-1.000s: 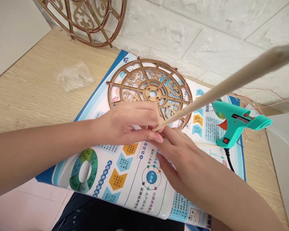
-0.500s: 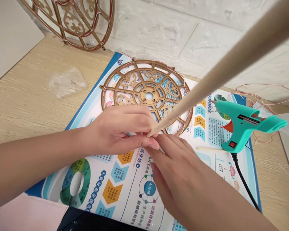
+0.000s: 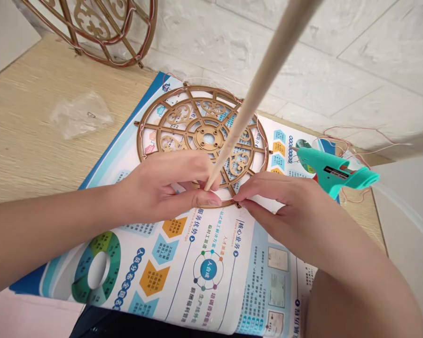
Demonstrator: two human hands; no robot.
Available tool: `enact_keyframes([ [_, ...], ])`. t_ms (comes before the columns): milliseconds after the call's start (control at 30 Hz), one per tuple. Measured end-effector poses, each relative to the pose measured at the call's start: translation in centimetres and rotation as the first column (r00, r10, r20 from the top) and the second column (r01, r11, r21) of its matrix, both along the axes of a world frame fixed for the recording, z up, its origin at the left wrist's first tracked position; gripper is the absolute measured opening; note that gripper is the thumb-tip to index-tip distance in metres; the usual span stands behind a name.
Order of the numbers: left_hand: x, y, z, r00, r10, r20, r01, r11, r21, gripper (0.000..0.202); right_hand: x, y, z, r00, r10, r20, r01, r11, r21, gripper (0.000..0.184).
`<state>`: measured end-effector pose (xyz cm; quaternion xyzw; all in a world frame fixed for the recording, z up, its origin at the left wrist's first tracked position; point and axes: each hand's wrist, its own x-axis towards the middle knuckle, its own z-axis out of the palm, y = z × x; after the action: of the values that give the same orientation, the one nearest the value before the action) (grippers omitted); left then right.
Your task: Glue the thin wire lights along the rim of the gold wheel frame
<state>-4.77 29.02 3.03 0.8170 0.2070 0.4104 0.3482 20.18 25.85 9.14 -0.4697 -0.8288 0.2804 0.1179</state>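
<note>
My left hand (image 3: 178, 185) pinches the tapered tip of a long pale wooden stick (image 3: 246, 110) between thumb and curled fingers, over the front rim of a gold round lattice frame (image 3: 208, 136). The stick slants up and to the right, out of view. My right hand (image 3: 285, 202) has its thumb and forefinger closed round the frame's front rim. A thin wire runs along that rim; the fingertips hide whether it is pinched too. The frame lies flat on a printed poster sheet (image 3: 176, 291).
A teal glue gun (image 3: 334, 171) lies to the right, partly behind my right hand. Loose red and white wires (image 3: 352, 136) trail behind it. A second lattice frame (image 3: 102, 33) leans against the white wall (image 3: 204, 42). A clear plastic bag (image 3: 81, 115) lies on the wooden tabletop (image 3: 24, 141).
My right hand has come away from my left fingertips and moved right onto the frame's rim. The stick stands steeper. The view has shifted, so the scene sits further left.
</note>
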Motion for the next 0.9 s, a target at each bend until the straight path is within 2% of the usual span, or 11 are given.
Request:
enact_keyframes([
  [167,-0.03,-0.15,-0.05,1.0,0.02,-0.008,-0.021,0.997,-0.069,0.017,-0.34,-0.4,0.28,0.996,-0.049,0.078,0.053,0.997,-0.048,0.026],
  [433,-0.22,-0.16,-0.09,1.0,0.002,-0.027,-0.005,0.994,-0.113,0.016,0.15,-0.31,0.1,0.995,-0.088,0.051,0.087,0.996,0.026,0.024],
  [567,-0.07,-0.18,-0.17,1.0,0.021,0.014,-0.019,0.992,-0.125,0.017,0.16,-0.29,0.14,0.994,-0.068,0.087,0.064,0.997,0.047,0.027],
  [800,-0.1,-0.23,-0.36,1.0,0.028,0.0,-0.028,0.988,-0.154,0.02,0.32,-0.38,-0.07,0.992,0.053,0.116,-0.067,0.99,0.121,0.028],
  [900,-0.05,-0.26,-0.28,0.999,0.025,0.026,-0.021,0.987,-0.158,0.02,0.27,-0.34,-0.24,0.992,0.074,0.107,-0.087,0.988,0.129,0.029],
])
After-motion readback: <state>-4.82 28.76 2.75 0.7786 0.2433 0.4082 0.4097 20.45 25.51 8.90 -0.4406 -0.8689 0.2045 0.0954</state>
